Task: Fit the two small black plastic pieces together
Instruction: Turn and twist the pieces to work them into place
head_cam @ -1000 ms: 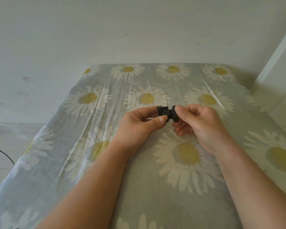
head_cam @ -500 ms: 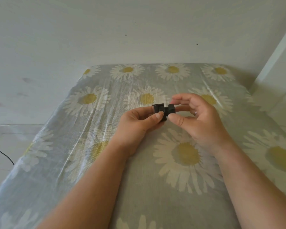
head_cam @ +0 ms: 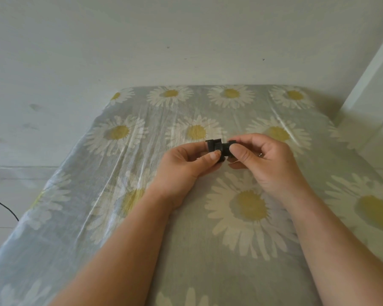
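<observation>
Mid-frame, above daisy-print tabletop (head_cam: 142, 217): left hand (head_cam: 181, 164) and right hand (head_cam: 263, 160), fingers pinching two touching black plastic pieces (head_cam: 219, 149).

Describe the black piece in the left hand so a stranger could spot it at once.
Start at the daisy-print cloth covering the table, then look at the two hands meeting above its middle. The left hand pinches a small black plastic piece. It touches the black piece in the right hand, but its squared end sticks out leftward.
</observation>
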`<state>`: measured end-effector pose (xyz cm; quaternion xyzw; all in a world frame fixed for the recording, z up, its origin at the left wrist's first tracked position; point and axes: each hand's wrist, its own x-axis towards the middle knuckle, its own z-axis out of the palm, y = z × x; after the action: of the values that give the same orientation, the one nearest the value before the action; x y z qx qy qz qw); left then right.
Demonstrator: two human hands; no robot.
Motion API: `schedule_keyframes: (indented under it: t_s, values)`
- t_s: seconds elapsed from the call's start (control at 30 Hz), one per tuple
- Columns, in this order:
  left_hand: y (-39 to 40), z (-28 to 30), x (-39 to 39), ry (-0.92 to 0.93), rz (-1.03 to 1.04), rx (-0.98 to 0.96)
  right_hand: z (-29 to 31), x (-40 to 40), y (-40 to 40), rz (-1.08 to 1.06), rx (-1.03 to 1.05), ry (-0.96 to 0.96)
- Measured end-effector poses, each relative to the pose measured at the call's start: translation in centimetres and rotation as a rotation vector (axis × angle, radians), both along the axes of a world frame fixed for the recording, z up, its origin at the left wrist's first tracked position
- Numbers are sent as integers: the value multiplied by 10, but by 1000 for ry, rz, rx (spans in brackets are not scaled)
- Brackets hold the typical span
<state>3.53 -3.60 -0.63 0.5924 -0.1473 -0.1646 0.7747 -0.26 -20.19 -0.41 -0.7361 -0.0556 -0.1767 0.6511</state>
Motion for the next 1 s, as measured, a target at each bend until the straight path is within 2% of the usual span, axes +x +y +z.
schedule_keyframes:
  t_s: [0.33, 0.67, 0.77, 1.0]
  values:
    - [1, 1, -3, -109, 11, 130, 3, -4, -2, -64, -38, 95]
    - [1, 5, -9, -239, 6, 176, 4, -3, -5, -63, 52, 217]
    - [0, 5, -7, -202, -13, 123, 3, -3, -4, -46, 11, 203]
    - [-1, 1, 1, 33, 16, -54, 4, -4, -3, -78, -107, 19]
